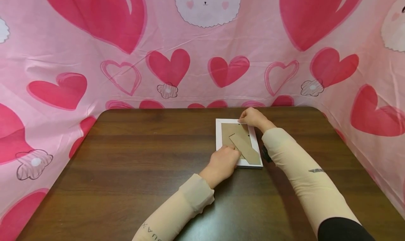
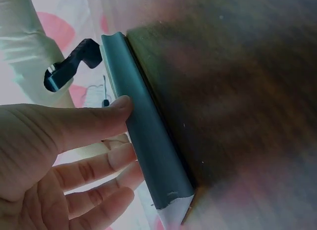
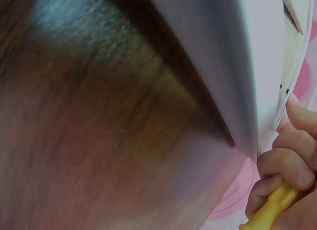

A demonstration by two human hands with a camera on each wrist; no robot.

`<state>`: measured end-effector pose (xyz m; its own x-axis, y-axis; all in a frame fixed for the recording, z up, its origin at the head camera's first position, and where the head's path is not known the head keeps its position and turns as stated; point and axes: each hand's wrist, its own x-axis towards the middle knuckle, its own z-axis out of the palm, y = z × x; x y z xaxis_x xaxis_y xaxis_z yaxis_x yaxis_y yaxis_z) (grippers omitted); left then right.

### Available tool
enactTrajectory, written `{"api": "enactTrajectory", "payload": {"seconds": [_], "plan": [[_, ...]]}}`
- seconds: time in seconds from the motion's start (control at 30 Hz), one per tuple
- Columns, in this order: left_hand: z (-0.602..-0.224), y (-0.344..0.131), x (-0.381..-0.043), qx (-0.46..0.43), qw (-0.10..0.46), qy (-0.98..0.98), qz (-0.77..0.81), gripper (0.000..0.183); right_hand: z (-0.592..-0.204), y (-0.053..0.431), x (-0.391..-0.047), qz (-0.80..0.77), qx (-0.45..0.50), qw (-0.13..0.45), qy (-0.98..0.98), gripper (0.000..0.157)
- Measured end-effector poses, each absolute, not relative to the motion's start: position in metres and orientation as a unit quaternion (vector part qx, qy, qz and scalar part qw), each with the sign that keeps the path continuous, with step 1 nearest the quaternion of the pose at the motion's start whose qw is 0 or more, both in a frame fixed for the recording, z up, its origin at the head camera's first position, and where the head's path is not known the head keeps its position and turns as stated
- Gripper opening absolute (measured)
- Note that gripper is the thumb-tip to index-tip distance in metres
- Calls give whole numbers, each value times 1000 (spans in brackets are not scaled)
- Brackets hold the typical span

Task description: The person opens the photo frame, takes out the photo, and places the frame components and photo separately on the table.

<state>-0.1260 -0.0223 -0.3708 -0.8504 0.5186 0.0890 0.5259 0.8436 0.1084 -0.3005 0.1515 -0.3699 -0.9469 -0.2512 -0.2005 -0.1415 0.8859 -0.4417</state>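
A white picture frame (image 1: 219, 135) lies back up on the table, its brown backing board (image 1: 226, 128) and slanted easel stand (image 1: 243, 146) showing. My left hand (image 1: 222, 162) holds the frame at its near left side. In the left wrist view the thumb (image 2: 119, 105) presses the frame's outer edge (image 2: 148, 126), and the fingers reach over the back. At the far right corner is my right hand (image 1: 254, 118), with thumb and forefinger by the rim. Its other fingers curl round a yellow handle (image 3: 272, 207); the rest of that tool is hidden.
Small dark tabs (image 1: 248, 136) stand along the backing's edge. The dark wooden table (image 1: 142, 146) extends widely left of the frame. Pink heart-print cloth (image 1: 196, 40) hangs behind and beside it. A black wrist camera mount (image 1: 266, 154) sits under the right forearm, near the frame.
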Motion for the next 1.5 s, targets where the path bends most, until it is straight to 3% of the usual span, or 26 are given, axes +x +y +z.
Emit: {"api": "enactTrajectory", "payload": {"seconds": [0.4, 0.97, 1.5], "plan": [[-373, -33, -125, -246, 37, -967, -52, 17, -369, 161, -295, -213, -83, 134, 964, 30], [-369, -36, -131, -221, 3, -972, -81, 16, -368, 168, -290, -215, -74, 137, 964, 27], [-367, -58, -150, -273, -40, -949, -151, 14, -368, 177, -287, -239, -50, 173, 954, 25]]}}
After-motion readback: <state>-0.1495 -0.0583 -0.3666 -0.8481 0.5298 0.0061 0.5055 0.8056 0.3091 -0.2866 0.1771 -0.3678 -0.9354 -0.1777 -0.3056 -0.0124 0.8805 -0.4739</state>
